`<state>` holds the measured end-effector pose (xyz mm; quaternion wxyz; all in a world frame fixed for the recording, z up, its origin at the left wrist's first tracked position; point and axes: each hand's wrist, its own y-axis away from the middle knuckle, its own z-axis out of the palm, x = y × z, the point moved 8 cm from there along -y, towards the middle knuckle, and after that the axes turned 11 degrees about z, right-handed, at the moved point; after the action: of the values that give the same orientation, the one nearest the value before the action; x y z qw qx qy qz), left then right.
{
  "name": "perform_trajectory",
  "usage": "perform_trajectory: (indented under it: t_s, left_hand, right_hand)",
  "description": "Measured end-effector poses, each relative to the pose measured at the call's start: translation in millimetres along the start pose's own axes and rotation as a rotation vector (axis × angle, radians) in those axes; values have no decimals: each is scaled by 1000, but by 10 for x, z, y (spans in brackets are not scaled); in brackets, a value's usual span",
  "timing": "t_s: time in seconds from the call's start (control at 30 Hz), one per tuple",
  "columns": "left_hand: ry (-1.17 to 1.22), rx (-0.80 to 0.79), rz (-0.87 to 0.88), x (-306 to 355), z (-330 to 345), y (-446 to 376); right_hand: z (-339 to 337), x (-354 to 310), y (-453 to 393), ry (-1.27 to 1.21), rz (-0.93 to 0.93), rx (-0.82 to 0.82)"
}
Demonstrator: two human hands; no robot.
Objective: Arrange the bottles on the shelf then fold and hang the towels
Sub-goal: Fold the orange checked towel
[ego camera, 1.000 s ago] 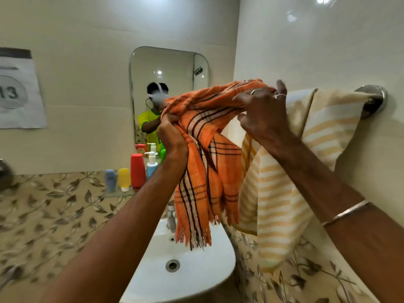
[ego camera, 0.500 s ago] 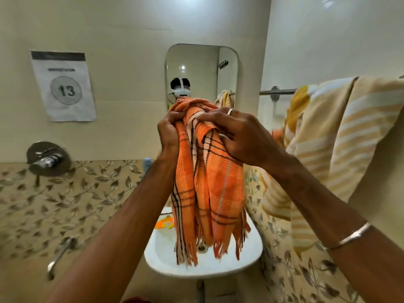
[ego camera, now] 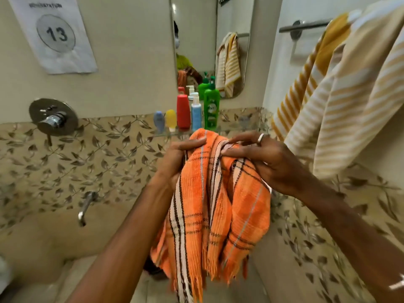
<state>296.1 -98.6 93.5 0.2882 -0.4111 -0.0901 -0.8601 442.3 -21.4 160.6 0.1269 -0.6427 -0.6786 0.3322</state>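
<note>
Left hand (ego camera: 175, 162), right hand (ego camera: 271, 162) both grip bunched orange towel (ego camera: 218, 211); fringe apparently hangs free.

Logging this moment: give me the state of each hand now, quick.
Left hand: closed, gripping the orange towel at its top.
Right hand: fingers curled, pinching the same towel's top folds.

Open on the towel bar's (ego camera: 306, 26) left end; striped towel (ego camera: 349, 95) covering its right; bottles (ego camera: 188, 112) crowding the shelf's (ego camera: 161, 134) left half.
</note>
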Motion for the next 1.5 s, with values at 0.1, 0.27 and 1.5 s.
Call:
perform_trajectory:
  t_s: [0.1,0.27,1.5]
  left_hand:
    - [46,7,-129,-290,-207,236]
    - [100,40,-204,-610,-444,415]
    - [-742,92,-508,-2016,-1246,877]
  right_hand:
    - [238,-153,248,120,0,-45]
    - [520,-252,514,199,-1,-99]
    - [1215,-55,1538,-483,897,60]
